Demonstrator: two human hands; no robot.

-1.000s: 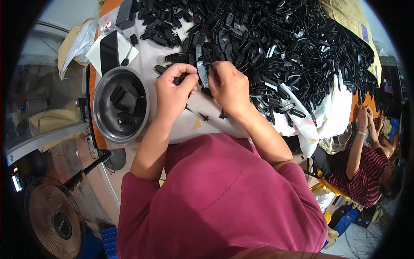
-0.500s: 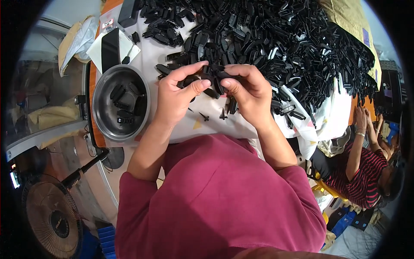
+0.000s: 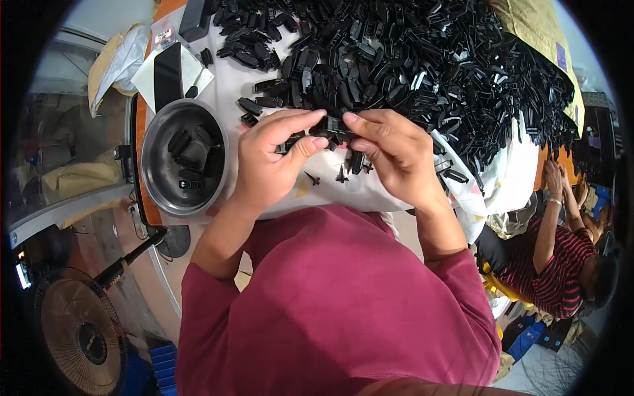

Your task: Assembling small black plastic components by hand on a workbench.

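Between my two hands, over the near part of the table, is a small black plastic piece (image 3: 333, 124); its exact kind is hard to make out. My left hand (image 3: 267, 162) pinches its left side between thumb and forefinger. From the other side, the thumb and curled fingers of my right hand (image 3: 399, 155) press on it. Just below the hands lie small pointed black parts, one (image 3: 312, 179) at left and another (image 3: 341, 174) beside it. A large heap of black plastic pieces (image 3: 422, 59) spreads behind and to the right.
At left stands a metal bowl (image 3: 146, 165) with several black pieces (image 3: 191, 146) inside. Behind it are a phone (image 3: 168, 76) and a black box (image 3: 196, 20). A fan (image 3: 82, 336) stands at lower left. Another person in a striped shirt (image 3: 561, 264) works at the right.
My right hand has shifted right and slightly down, its fingers curling more. My left hand has moved slightly down. The black piece has turned between them.
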